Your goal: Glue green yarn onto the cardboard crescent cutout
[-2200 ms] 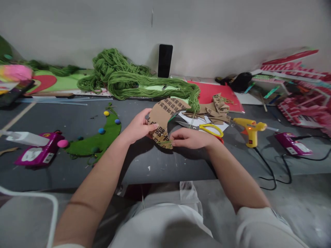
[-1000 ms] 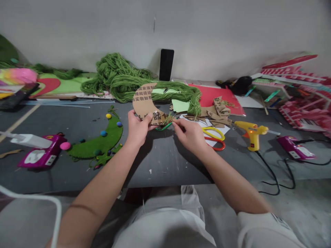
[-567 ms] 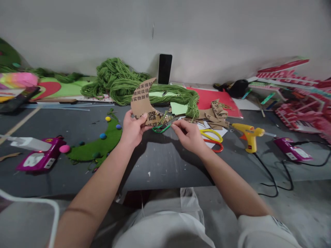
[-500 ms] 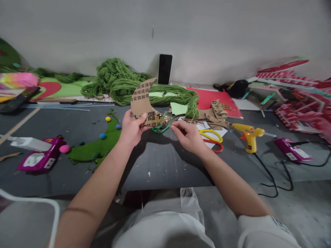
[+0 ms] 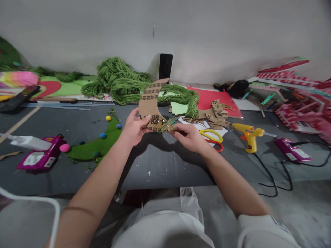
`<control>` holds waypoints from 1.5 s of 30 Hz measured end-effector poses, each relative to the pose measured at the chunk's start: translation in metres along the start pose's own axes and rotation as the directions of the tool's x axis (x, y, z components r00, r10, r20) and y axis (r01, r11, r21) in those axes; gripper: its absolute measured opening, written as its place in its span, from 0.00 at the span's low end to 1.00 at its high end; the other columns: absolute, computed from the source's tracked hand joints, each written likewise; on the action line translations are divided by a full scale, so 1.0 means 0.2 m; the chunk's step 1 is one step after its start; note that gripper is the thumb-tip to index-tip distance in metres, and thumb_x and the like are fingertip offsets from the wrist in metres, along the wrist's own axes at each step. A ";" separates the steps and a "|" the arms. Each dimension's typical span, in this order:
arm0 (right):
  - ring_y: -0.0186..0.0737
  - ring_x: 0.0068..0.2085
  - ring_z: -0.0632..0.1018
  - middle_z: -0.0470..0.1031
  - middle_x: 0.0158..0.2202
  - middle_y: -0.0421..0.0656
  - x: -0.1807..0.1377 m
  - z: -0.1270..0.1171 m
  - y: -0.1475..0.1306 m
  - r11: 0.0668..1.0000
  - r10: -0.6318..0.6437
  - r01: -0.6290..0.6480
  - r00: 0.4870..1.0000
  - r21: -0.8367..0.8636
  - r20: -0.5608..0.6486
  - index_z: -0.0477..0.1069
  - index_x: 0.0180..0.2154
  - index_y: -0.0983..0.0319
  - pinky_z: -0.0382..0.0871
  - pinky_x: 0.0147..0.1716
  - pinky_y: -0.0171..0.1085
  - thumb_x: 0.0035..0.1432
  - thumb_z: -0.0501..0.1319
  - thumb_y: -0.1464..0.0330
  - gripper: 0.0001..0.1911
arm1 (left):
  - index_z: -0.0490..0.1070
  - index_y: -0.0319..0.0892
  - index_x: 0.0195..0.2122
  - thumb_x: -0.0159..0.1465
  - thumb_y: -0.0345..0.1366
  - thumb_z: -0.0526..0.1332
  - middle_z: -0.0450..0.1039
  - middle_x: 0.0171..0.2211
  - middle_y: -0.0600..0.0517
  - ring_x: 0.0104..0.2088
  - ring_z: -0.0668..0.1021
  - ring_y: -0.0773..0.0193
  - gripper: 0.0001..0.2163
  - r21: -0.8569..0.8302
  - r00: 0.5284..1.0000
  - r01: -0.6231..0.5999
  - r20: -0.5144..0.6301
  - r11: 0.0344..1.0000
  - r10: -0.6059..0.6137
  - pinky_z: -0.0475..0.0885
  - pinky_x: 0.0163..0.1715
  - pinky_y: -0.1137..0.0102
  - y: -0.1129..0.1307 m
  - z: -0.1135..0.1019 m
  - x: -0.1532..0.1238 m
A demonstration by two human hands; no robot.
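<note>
My left hand (image 5: 134,128) grips the lower part of a brown cardboard crescent (image 5: 150,103) printed with black characters, holding it upright above the dark grey table (image 5: 160,165). My right hand (image 5: 188,135) pinches a strand of green yarn (image 5: 168,125) against the crescent's lower tip. A big heap of the same green yarn (image 5: 124,82) lies behind, near the wall.
A green felt crescent with coloured pom-poms (image 5: 99,143) lies left of my hands. Yellow and red scissors (image 5: 212,137), cardboard scraps (image 5: 216,113) and a yellow glue gun (image 5: 248,134) are to the right. Purple devices sit at far left (image 5: 41,156) and far right (image 5: 292,151). A phone (image 5: 166,66) leans on the wall.
The cardboard crescent was lifted from the table and turned upright. My right hand has come in to the crescent's lower tip, pinching the green yarn there.
</note>
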State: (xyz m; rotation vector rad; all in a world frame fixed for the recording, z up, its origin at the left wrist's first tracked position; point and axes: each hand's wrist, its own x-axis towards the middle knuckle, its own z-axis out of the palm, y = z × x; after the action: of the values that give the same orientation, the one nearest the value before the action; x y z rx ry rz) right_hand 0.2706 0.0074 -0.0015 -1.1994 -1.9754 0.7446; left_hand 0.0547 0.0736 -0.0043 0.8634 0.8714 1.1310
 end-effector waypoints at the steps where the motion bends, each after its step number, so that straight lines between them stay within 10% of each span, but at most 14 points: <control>1: 0.36 0.32 0.71 0.74 0.31 0.41 0.00 -0.01 0.00 1.000 -0.011 0.011 0.998 0.002 0.060 0.74 0.37 0.63 0.64 0.34 0.33 0.65 0.55 0.65 0.11 | 0.66 0.43 0.46 0.51 0.31 0.71 0.78 0.29 0.51 0.21 0.79 0.63 0.23 0.028 0.999 0.028 0.043 0.999 -0.030 0.76 0.17 0.71 0.00 -0.01 0.00; 7: 0.34 0.29 0.66 0.72 0.28 0.39 0.00 -0.06 -0.03 0.996 -0.030 0.058 0.935 -0.067 0.353 0.72 0.32 0.62 0.61 0.33 0.32 0.62 0.54 0.71 0.10 | 0.69 0.45 0.50 0.51 0.32 0.72 0.78 0.29 0.49 0.21 0.79 0.58 0.25 0.254 0.977 0.080 0.174 0.964 -0.127 0.76 0.16 0.67 0.00 -0.03 -0.02; 17: 0.34 0.27 0.68 0.74 0.28 0.40 0.02 -0.04 0.01 0.951 0.048 0.094 0.897 -0.295 0.440 0.73 0.32 0.62 0.56 0.30 0.34 0.62 0.55 0.72 0.09 | 0.72 0.45 0.49 0.48 0.22 0.72 0.77 0.36 0.46 0.31 0.82 0.55 0.27 0.277 0.989 0.025 0.132 0.961 -0.064 0.79 0.22 0.67 -0.05 -0.03 -0.03; 30: 0.38 0.28 0.73 0.77 0.28 0.43 0.05 0.05 0.07 0.915 0.196 -0.224 0.974 -0.336 -0.118 0.74 0.33 0.62 0.59 0.30 0.35 0.64 0.57 0.65 0.10 | 0.63 0.47 0.48 0.52 0.26 0.70 0.75 0.43 0.46 0.40 0.82 0.54 0.25 0.200 0.963 -0.164 -0.178 0.966 0.201 0.81 0.29 0.64 -0.14 0.02 -0.02; 45: 0.39 0.32 0.77 0.81 0.36 0.46 0.03 0.12 0.04 0.985 0.031 -0.094 0.920 -0.141 -0.391 0.79 0.44 0.62 0.69 0.34 0.37 0.66 0.57 0.61 0.16 | 0.58 0.46 0.46 0.55 0.30 0.68 0.75 0.47 0.46 0.36 0.83 0.59 0.22 -0.003 0.943 -0.172 -0.290 0.985 0.164 0.82 0.31 0.61 -0.06 0.09 -0.02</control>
State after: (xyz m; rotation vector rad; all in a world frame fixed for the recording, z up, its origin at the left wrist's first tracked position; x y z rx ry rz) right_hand 0.2534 0.0123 -0.0195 -1.3892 -1.6921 0.3471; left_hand 0.0744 0.0653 -0.0081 0.7705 1.0323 1.4415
